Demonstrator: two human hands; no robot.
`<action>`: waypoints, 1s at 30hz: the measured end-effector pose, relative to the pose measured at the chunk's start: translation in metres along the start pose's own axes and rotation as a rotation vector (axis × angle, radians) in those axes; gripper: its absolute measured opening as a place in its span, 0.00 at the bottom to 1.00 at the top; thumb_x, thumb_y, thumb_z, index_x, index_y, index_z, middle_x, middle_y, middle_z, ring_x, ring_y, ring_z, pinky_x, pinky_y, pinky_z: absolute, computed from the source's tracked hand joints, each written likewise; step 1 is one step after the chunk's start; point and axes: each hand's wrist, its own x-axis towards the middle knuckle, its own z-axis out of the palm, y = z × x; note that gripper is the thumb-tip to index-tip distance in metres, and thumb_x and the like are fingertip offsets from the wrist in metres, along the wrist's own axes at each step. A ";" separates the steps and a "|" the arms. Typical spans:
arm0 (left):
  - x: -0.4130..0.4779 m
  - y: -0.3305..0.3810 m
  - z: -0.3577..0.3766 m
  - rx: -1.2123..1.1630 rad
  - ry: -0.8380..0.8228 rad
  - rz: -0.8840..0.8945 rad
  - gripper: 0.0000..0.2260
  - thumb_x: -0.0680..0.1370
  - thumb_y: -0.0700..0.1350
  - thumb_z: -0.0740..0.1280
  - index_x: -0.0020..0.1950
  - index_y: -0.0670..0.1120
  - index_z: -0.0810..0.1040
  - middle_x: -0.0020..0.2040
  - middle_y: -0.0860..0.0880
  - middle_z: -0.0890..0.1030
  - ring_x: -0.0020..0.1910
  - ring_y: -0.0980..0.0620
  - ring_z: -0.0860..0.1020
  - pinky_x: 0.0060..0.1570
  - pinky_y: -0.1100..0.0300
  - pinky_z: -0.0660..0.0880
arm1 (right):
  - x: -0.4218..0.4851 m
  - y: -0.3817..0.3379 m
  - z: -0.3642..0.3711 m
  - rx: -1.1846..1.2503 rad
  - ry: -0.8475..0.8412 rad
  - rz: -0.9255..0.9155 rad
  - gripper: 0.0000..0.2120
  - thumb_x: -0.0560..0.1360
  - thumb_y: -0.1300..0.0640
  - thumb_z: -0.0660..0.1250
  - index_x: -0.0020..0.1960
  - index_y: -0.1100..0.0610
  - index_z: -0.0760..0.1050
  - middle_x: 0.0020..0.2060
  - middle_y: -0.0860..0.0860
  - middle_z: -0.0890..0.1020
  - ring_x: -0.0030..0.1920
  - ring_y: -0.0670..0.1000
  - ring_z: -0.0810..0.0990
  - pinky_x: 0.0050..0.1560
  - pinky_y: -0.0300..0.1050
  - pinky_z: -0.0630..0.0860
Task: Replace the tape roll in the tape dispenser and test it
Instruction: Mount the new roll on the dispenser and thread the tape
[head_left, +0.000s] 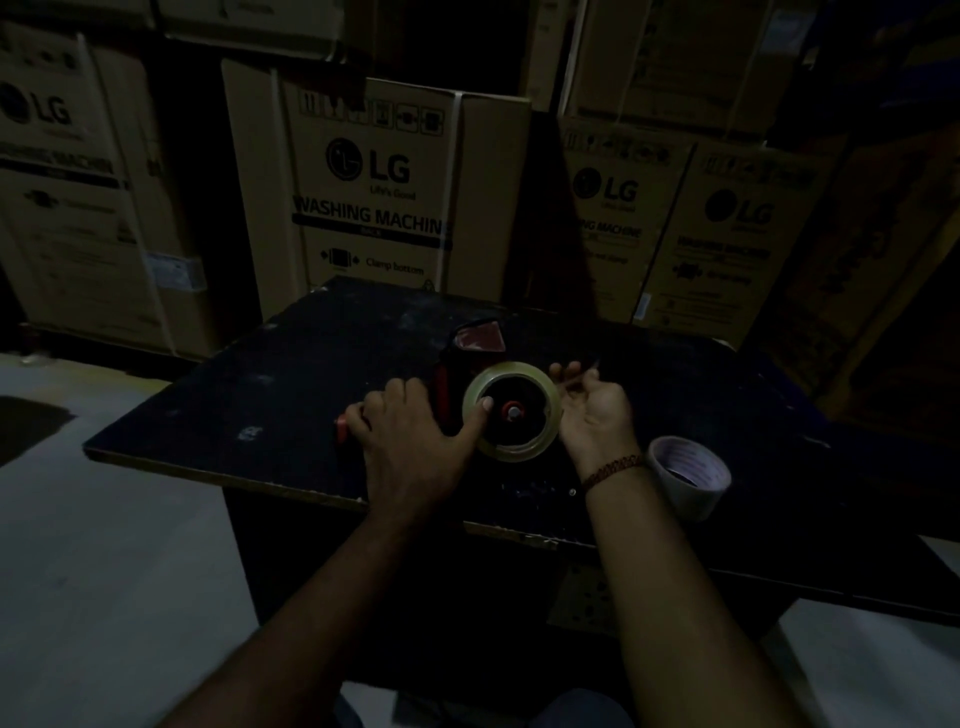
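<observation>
A red and black tape dispenser (470, 343) lies on its side on the dark table (249, 415). A clear tape roll (535, 382) sits on its hub. My left hand (410, 436) presses down over the dispenser's red handle, thumb resting on the roll's left rim. My right hand (592, 410) cups the roll's right side, palm up, fingers curled against its edge. An empty white cardboard tape core (688, 475) rests on the table just right of my right wrist.
Stacked cardboard washing-machine boxes (384, 192) stand close behind the table and to both sides. The table's near edge (291, 488) is chipped. Pale floor (104, 545) lies to the left. The light is dim.
</observation>
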 end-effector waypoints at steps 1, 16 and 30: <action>-0.001 -0.001 0.000 0.000 -0.002 0.002 0.30 0.77 0.77 0.54 0.49 0.49 0.71 0.50 0.50 0.73 0.57 0.46 0.71 0.69 0.43 0.62 | -0.002 0.001 0.000 -0.011 0.005 -0.008 0.12 0.86 0.61 0.55 0.46 0.58 0.72 0.40 0.52 0.76 0.41 0.52 0.78 0.44 0.45 0.77; -0.003 -0.002 0.000 0.032 0.031 0.009 0.31 0.77 0.76 0.56 0.49 0.48 0.73 0.50 0.48 0.75 0.56 0.43 0.73 0.69 0.40 0.64 | -0.012 -0.020 -0.008 -0.718 -0.155 -0.315 0.05 0.78 0.66 0.72 0.48 0.59 0.78 0.38 0.54 0.82 0.36 0.49 0.80 0.42 0.43 0.80; -0.002 -0.001 -0.002 0.026 0.012 0.006 0.31 0.77 0.77 0.53 0.49 0.49 0.72 0.50 0.49 0.74 0.57 0.45 0.72 0.69 0.41 0.62 | -0.005 -0.020 -0.003 -1.169 -0.164 -0.701 0.06 0.76 0.62 0.75 0.45 0.51 0.83 0.39 0.49 0.87 0.41 0.47 0.87 0.44 0.43 0.85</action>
